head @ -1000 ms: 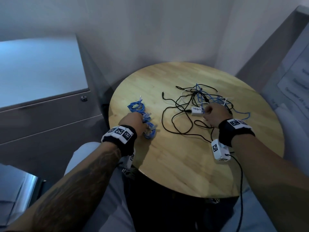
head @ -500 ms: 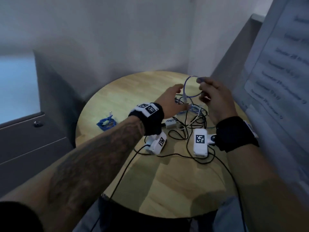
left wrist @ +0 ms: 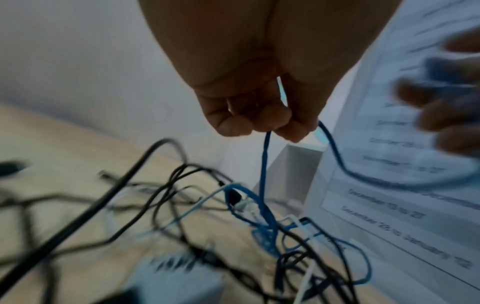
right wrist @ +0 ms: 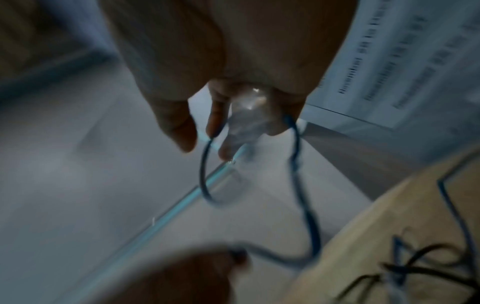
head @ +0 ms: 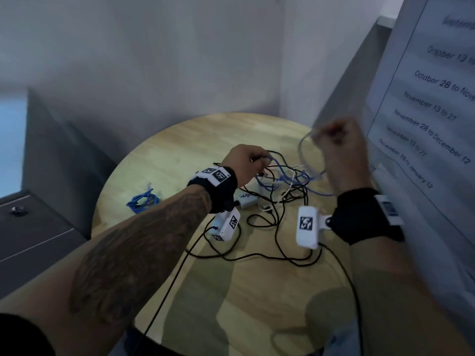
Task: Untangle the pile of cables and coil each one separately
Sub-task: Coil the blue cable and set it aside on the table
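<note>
The thin blue network cable (head: 304, 163) runs between both hands above the far right part of the round light-wooden desk (head: 180, 150). Its lower stretch drops into the tangled pile of black, white and blue cables (head: 282, 191) lying on the desk just beyond the wrists. The left hand (head: 244, 163) hovers low over that pile — its fingers (left wrist: 259, 121) are curled into a fist around the blue cable, which leaves the fist in two strands, one hanging straight down into the tangle and one sweeping off to the right. The right hand (head: 339, 150) is raised higher, close to the printed white sheet of dates (head: 424, 98) on the panel at the right. Its fingers (right wrist: 215, 115) are clenched on the same cable near a clear plastic plug (right wrist: 246, 111), with a small loop hanging below them; the hand is blurred in the head view.

In the pile, long black leads loop toward the near edge of the desk, and a small white adapter box (head: 245, 200) sits at the pile's left side, partly behind the left wrist. Well apart from the tangle, near the desk's left edge, lies a small bundle of bright blue cable (head: 141, 200) — already gathered up on its own. A grey drawer cabinet (head: 38, 227) stands to the left of the desk, against the pale wall.
</note>
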A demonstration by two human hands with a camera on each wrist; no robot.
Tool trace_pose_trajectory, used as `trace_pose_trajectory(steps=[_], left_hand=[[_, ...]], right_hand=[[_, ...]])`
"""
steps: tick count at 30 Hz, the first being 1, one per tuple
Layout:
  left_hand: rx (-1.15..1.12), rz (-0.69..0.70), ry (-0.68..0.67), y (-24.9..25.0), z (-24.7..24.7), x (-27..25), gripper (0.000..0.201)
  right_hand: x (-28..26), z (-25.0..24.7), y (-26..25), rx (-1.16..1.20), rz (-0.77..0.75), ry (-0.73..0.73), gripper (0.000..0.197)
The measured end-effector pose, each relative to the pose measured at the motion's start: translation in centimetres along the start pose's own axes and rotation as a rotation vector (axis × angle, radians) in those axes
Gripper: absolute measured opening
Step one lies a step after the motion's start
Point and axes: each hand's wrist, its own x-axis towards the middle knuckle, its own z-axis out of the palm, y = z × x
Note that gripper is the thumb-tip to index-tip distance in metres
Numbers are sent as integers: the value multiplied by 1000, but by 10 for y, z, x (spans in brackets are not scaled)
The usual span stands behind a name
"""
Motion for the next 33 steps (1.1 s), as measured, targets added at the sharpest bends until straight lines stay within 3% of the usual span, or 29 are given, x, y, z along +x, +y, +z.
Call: trace_pose_trajectory(steps=[4,7,11,15,18,20,22,25,27,31,33], left_hand=[[37,135,3,27,-6,-1,6],[-1,175,22,28,-11,-5,3],[-71,75,-20,14,-1,-12,10],[-27,4,-121,-11,21,-21,7],[-108,-77,-28,-20,24,-20,13],[-185,-121,54,-14,17,-15,18],[-183,-64,72,0,9,-13,18],[-64,76,-11,26,4,-12,17],[13,105,-26,35,4,-9,20],[-52,103,-2,36,8,-9,13],[-109,48,2,29,12,-12,10]], right_hand=[[-21,21,14,-464,-87,-329,24],[-20,21,11,-486,-59,-389,20],[-19,19,-11,-78,-63,-309,21],[-11,4,-42,428,57,-146,27],[-5,-9,-47,644,104,-31,23],[-2,-7,-36,532,93,26,16],[-3,2,-18,249,124,4,23],[-13,18,5,-27,207,-238,22],[-21,27,7,-52,164,-325,13],[-16,27,0,-83,66,-169,23],[-13,20,-9,69,37,-152,25]])
